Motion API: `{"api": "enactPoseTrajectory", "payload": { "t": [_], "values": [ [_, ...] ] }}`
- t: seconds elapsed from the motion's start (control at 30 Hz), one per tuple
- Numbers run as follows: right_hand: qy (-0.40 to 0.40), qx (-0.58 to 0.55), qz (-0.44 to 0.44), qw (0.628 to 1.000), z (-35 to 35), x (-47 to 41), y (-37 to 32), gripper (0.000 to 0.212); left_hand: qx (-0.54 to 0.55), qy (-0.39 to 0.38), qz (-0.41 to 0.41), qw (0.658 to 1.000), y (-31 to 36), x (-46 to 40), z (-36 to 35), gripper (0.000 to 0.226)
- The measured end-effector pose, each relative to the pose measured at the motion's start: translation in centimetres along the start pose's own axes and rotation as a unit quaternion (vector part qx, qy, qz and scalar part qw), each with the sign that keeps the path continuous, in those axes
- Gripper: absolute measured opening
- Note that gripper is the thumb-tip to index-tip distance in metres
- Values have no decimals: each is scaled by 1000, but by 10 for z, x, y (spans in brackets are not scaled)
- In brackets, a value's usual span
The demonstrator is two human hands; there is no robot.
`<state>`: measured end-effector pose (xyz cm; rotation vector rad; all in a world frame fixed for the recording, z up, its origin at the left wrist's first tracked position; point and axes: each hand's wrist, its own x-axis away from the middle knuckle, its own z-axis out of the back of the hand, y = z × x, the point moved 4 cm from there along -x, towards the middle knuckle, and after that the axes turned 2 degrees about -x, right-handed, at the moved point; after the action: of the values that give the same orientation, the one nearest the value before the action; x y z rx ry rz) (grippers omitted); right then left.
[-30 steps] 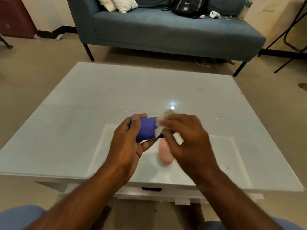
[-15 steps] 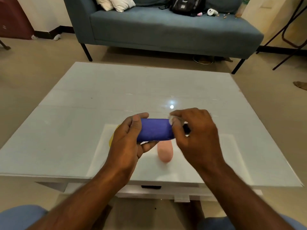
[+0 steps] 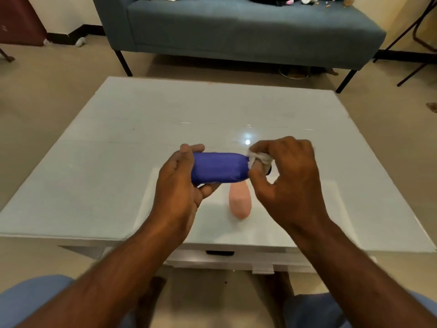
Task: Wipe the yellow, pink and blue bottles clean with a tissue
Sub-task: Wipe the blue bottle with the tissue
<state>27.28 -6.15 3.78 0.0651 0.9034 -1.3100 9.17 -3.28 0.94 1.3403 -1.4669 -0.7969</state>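
Note:
My left hand (image 3: 179, 185) grips the blue bottle (image 3: 218, 169) by its left end and holds it sideways above the table. A crumpled white tissue (image 3: 259, 158) is pinched in my right hand (image 3: 287, 176) and wrapped round the bottle's right end, which hides the cap. The pink bottle (image 3: 239, 201) lies on the table just below the blue one, its far end covered. No yellow bottle shows; my left hand covers the spot to the left.
The white glossy table (image 3: 118, 150) has a drawer with a dark handle (image 3: 220, 252) at its front edge. A blue-grey sofa (image 3: 236, 31) stands behind the table. Dark metal stand legs (image 3: 421, 50) are at the far right.
My right hand slid the tissue rightwards along the blue bottle from its middle to its right end. The left hand kept its grip. The view tilted down.

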Motion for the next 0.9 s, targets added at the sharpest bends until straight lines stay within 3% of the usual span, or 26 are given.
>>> {"api": "enactPoseTrajectory", "payload": {
  "t": [0.17, 0.27, 0.37, 0.5, 0.6, 0.7, 0.9],
  "values": [
    [-54, -56, 99, 992, -21, 19, -47, 29, -30, -49, 30, 998, -11, 10, -7, 33],
    [-60, -41, 137, 988, -22, 18, -48, 25, 13, -12, 46, 999, -8, 9, -4, 34],
    [-29, 4, 75, 997, -10, 5, -18, 22, 76, 31, 54, 995, 1, 3, 0, 15],
    [-3, -19, 16, 1000, -4, 4, -6, 23, 64, 14, 64, 996, -4, 6, -3, 15],
    [-40, -53, 106, 992, -19, 18, -40, 21, 53, -22, 71, 996, -10, 13, -9, 27],
    [-74, -40, 174, 981, -26, 23, -52, 24, 92, -6, 104, 990, -13, 16, -7, 33],
    [-4, 10, 2, 1000, 1, -1, 4, 19, 205, 43, 133, 969, -2, 10, 0, 23]
  ]
}}
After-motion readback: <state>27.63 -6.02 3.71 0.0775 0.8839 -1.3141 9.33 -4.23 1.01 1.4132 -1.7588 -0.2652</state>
